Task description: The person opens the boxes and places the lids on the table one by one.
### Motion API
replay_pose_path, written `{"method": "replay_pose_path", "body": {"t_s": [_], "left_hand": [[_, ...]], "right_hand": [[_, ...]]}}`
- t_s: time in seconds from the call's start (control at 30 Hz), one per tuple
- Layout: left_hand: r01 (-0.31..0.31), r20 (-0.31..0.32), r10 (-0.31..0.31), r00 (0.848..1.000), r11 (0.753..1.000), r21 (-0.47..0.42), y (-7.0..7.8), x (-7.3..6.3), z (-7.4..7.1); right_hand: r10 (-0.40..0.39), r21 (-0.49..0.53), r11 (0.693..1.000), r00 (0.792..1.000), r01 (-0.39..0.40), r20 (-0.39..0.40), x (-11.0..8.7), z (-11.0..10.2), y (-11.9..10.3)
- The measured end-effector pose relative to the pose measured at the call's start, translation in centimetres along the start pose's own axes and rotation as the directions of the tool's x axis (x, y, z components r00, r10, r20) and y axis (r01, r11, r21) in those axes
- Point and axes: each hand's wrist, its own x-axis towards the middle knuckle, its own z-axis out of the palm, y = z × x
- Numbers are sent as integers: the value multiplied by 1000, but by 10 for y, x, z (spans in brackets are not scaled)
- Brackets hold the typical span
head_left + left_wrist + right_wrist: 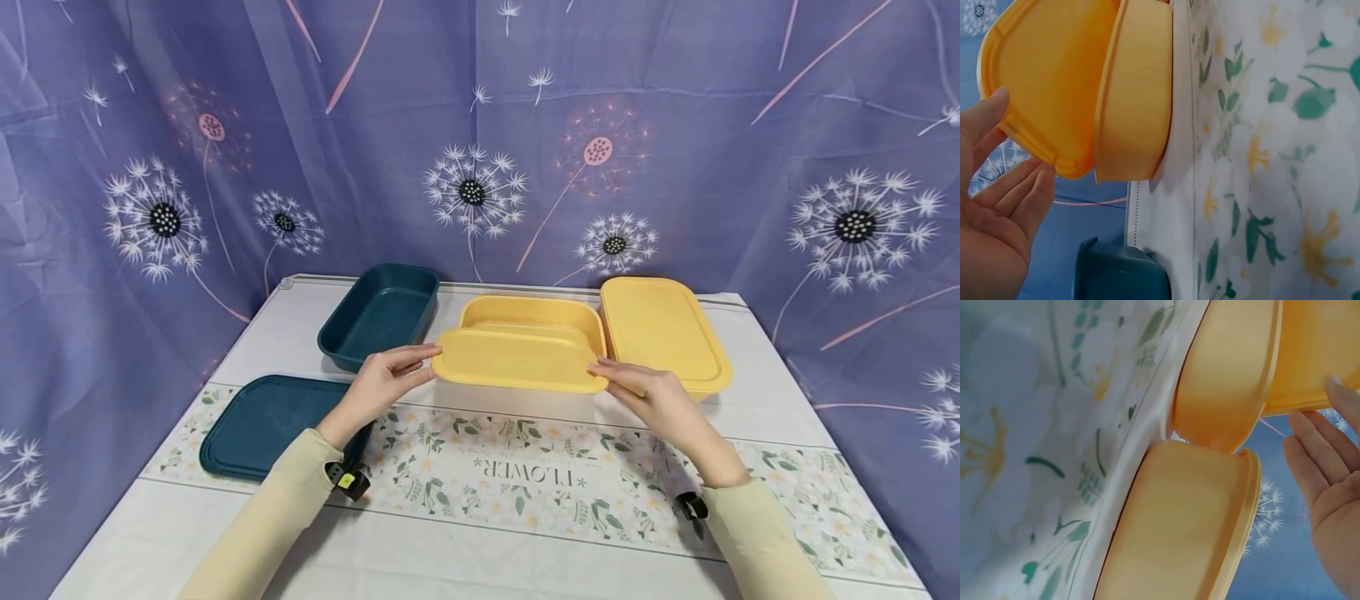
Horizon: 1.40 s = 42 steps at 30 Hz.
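A yellow lid (pixel 517 362) is held by both hands, tilted over the near side of an uncovered yellow food container (pixel 534 310). My left hand (pixel 381 385) pinches the lid's left end, its thumb and fingertips at the corner in the left wrist view. At the opposite end, my right hand (pixel 663 404) pinches the lid; the right wrist view shows the thumb and fingers (pixel 1316 450) around its edge. Seen from the left wrist, one edge of the lid lies close to the container's rim, while the rest slants up away from it. The container's interior is partly hidden behind the lid.
A second yellow container (pixel 663 333) with its lid on stands right of the uncovered one. At the back left is an uncovered dark teal container (pixel 378 312). Its matching teal lid (pixel 270 425) lies in front, partly beneath the left forearm. A floral cloth (pixel 525 492) covers the table.
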Motion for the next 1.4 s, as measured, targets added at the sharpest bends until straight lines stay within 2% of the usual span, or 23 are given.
{"method": "replay_pose_path", "body": {"t_s": [0.27, 0.5, 0.6, 0.73, 0.9, 1.03, 1.23, 1.4], "left_hand": [[39, -58, -39, 998, 999, -13, 14, 0, -1], [41, -92, -39, 995, 999, 22, 60, -5, -3], [38, -107, -33, 994, 998, 44, 66, -4, -4], [32, -120, -23, 992, 997, 72, 69, -3, -7], [25, -141, -14, 990, 997, 77, 53, 1, -10], [-8, -158, 20, 987, 997, 79, 44, 4, -14], [-91, -145, 109, 983, 988, 124, 48, 6, -19], [-132, -131, 151, 980, 981, 142, 52, 7, -22]], "right_hand": [[1, -14, 1000, 995, -3, -101, 2, -2, -7], [-55, -7, 998, 977, 54, -208, 7, -8, -14], [-82, -5, 997, 969, 83, -234, 9, -9, -16], [-120, 3, 992, 954, 125, -276, 14, -11, -18], [-114, 25, 991, 941, 129, -319, 17, -13, -21], [-110, 41, 990, 935, 132, -337, 18, -14, -22], [-101, 71, 988, 927, 135, -361, 19, -16, -22], [-94, 88, 987, 919, 137, -383, 20, -17, -22]]}}
